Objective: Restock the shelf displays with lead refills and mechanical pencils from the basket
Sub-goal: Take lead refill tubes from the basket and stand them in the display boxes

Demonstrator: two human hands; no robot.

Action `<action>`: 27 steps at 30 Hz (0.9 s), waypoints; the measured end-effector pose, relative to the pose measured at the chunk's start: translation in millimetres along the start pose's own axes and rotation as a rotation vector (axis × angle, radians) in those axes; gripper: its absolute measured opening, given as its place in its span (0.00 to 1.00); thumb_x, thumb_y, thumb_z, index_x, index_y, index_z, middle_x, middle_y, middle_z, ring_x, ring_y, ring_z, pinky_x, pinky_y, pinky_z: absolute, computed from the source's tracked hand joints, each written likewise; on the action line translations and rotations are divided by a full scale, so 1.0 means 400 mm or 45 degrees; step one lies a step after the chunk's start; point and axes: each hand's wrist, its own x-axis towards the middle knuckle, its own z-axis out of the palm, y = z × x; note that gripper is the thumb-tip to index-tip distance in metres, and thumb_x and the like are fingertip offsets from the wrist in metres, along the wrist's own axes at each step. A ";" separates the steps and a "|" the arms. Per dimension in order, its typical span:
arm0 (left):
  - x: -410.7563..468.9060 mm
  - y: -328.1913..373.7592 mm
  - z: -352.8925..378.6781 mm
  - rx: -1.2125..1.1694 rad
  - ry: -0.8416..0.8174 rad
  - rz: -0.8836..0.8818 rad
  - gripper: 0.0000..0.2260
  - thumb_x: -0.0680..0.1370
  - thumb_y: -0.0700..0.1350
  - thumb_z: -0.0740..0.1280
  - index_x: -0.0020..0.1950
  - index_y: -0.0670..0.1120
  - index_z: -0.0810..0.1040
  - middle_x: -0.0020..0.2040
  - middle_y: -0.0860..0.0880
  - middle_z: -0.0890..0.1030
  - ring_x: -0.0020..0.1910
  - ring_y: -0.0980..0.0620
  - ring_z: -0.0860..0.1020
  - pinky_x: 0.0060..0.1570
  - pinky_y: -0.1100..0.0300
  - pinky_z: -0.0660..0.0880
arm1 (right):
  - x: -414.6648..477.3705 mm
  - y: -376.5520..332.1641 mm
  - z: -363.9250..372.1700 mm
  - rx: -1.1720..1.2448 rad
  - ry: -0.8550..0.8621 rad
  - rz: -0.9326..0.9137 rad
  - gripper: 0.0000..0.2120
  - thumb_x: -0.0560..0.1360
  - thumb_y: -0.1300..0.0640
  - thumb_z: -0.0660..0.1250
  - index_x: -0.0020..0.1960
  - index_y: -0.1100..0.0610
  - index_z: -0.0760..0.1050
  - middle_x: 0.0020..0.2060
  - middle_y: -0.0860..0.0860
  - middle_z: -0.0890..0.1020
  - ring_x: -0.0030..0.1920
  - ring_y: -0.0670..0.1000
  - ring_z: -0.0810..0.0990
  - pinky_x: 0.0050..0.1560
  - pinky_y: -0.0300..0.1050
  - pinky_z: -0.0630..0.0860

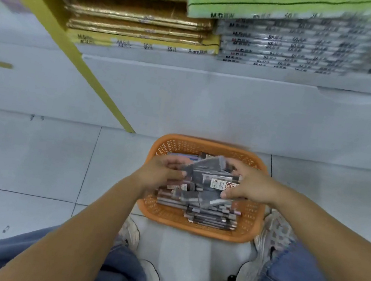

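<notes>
Over the orange lattice-walled plastic basket (250, 221), the left hand (161, 173) and right hand (249, 187) each grip opposite ends of flat glossy grey packets (208, 171).

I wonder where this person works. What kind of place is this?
Probably a stationery shop. Wrapped stacks of paper goods fill the low shelf, one green pack marked 26, and an orange basket of small packets sits on the tiled floor. The left hand and right hand grip some packets.
</notes>
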 end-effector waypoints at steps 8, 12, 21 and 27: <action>-0.182 0.255 0.022 0.267 -0.300 0.069 0.18 0.70 0.41 0.72 0.59 0.45 0.78 0.55 0.46 0.82 0.54 0.50 0.83 0.51 0.55 0.81 | -0.157 -0.247 -0.138 -0.326 0.035 -0.281 0.21 0.66 0.60 0.78 0.55 0.54 0.75 0.49 0.50 0.82 0.51 0.52 0.80 0.54 0.49 0.76; -0.275 0.401 0.084 0.664 -0.415 0.121 0.19 0.74 0.50 0.74 0.63 0.49 0.75 0.60 0.46 0.80 0.59 0.49 0.80 0.54 0.53 0.81 | -0.250 -0.400 -0.193 -0.535 0.093 -0.463 0.20 0.65 0.60 0.79 0.51 0.53 0.74 0.44 0.48 0.81 0.44 0.46 0.78 0.43 0.40 0.72; -0.443 0.575 0.081 0.393 -0.427 0.400 0.09 0.81 0.48 0.67 0.61 0.49 0.76 0.55 0.45 0.85 0.49 0.50 0.84 0.47 0.56 0.83 | -0.398 -0.582 -0.307 -0.197 0.579 -0.874 0.27 0.60 0.51 0.81 0.52 0.39 0.71 0.48 0.38 0.79 0.43 0.40 0.81 0.42 0.36 0.77; -0.468 0.598 0.086 0.020 -0.213 0.650 0.05 0.76 0.50 0.74 0.51 0.57 0.84 0.55 0.45 0.85 0.51 0.51 0.85 0.42 0.61 0.79 | -0.388 -0.641 -0.286 0.659 0.785 -1.101 0.09 0.73 0.60 0.73 0.51 0.52 0.78 0.46 0.57 0.82 0.42 0.54 0.85 0.38 0.46 0.82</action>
